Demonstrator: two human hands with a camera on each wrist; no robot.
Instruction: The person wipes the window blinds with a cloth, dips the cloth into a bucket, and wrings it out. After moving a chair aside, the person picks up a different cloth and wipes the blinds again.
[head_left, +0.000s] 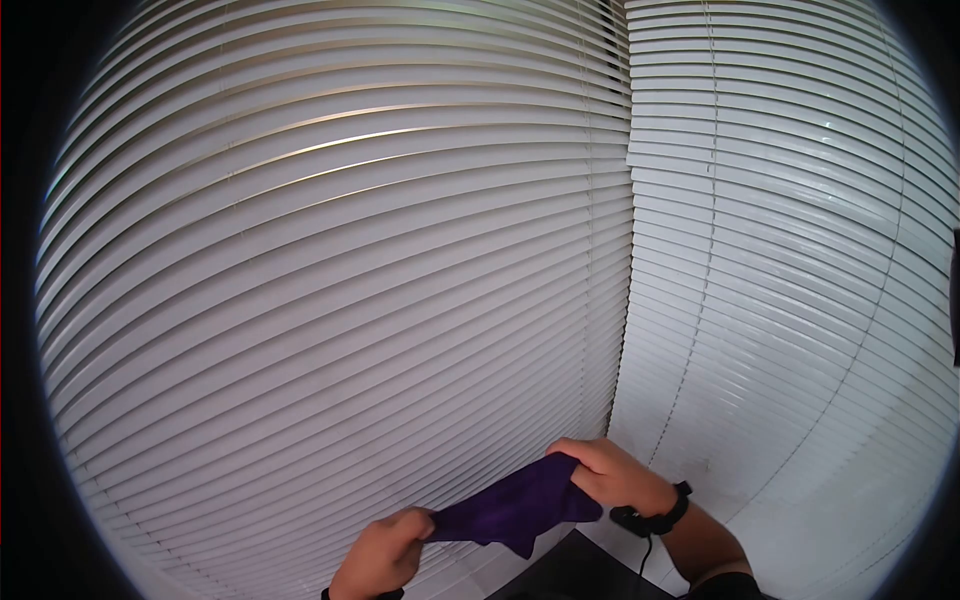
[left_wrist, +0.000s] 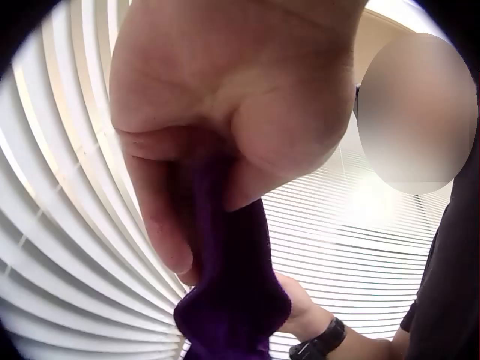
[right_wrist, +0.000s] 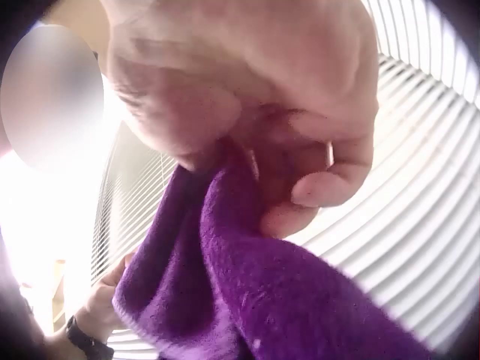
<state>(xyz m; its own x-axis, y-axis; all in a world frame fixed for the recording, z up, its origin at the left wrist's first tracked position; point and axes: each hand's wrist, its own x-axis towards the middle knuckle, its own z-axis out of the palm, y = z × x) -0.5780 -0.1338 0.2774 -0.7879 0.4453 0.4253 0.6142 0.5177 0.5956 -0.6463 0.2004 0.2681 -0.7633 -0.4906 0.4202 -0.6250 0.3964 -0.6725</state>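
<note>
A purple cloth (head_left: 515,505) is stretched between my two hands low in the head view, in front of white window blinds (head_left: 330,280). My left hand (head_left: 385,550) grips the cloth's lower left end, fingers curled round it. My right hand (head_left: 610,475) grips the upper right end, a black band on its wrist. In the left wrist view the cloth (left_wrist: 232,285) runs out of the left hand (left_wrist: 217,127) toward the other hand. The right wrist view shows the right hand (right_wrist: 270,120) bunching the fuzzy purple cloth (right_wrist: 255,292).
A second set of white blinds (head_left: 790,270) hangs to the right, meeting the first at a vertical gap. A dark surface (head_left: 585,575) lies at the bottom under my hands. A black cable runs down from the right wrist.
</note>
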